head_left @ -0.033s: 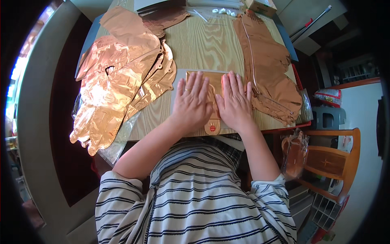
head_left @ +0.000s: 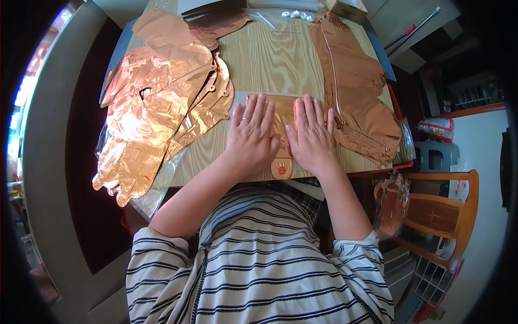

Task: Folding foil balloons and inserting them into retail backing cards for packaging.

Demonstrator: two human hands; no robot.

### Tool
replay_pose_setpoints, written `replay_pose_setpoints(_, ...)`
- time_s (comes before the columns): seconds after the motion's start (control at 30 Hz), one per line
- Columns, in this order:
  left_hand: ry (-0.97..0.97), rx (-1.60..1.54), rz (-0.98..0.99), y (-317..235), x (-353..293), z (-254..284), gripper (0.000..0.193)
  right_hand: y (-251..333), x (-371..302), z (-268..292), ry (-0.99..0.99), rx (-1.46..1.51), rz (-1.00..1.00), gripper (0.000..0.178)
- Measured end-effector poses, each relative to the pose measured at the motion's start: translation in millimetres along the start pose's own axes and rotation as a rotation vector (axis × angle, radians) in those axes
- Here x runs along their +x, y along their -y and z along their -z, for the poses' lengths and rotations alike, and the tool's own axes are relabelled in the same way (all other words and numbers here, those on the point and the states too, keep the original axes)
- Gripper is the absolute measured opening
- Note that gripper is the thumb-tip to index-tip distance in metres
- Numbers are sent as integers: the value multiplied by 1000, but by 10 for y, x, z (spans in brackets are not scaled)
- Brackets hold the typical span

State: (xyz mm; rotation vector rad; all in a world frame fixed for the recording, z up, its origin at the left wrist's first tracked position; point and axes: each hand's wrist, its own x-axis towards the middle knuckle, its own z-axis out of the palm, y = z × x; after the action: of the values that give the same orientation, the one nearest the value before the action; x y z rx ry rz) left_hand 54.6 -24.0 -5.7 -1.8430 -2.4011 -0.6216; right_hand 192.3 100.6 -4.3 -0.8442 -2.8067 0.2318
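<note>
Flat on the table by its near edge lies a folded copper-coloured foil balloon (head_left: 283, 116), with a rounded tab (head_left: 282, 168) bearing a red mark at its near end. My left hand (head_left: 251, 135), a ring on one finger, presses palm-down on its left side, fingers stretched out. My right hand (head_left: 314, 139) rests flat along the right side, fingers also straight. Both palms hide much of the foil. A grey sheet (head_left: 240, 100) shows from beneath. To the left is a pile of shiny foil balloons (head_left: 162, 81); at right lies a duller, stacked batch of them (head_left: 359, 81).
Small white bundles (head_left: 297, 15), a thin white stick (head_left: 266, 20) and a cardboard box (head_left: 347, 8) sit at the table's far side. Clear plastic (head_left: 162, 183) hangs over the near left edge. A wooden chair (head_left: 440, 213) with a bagged copper-coloured item (head_left: 392, 202) stands at right.
My left hand has shifted slightly to the left, baring a little more of the foil between the hands. My right hand stays almost where it was.
</note>
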Motion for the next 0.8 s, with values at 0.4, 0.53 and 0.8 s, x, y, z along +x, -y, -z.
replay_pose_setpoints(0.4, -1, 13, -18, 129, -64, -29, 78, 14, -4, 38, 22, -9, -21, 71)
replay_pose_setpoints(0.53, 47, -29, 13, 135, -42, 19, 80, 7, -5, 32, 28, -8, -21, 71)
replay_pose_setpoints(0.8, 145, -287, -239, 425, -180, 572, 73, 28, 19, 111, 119, -7, -55, 70)
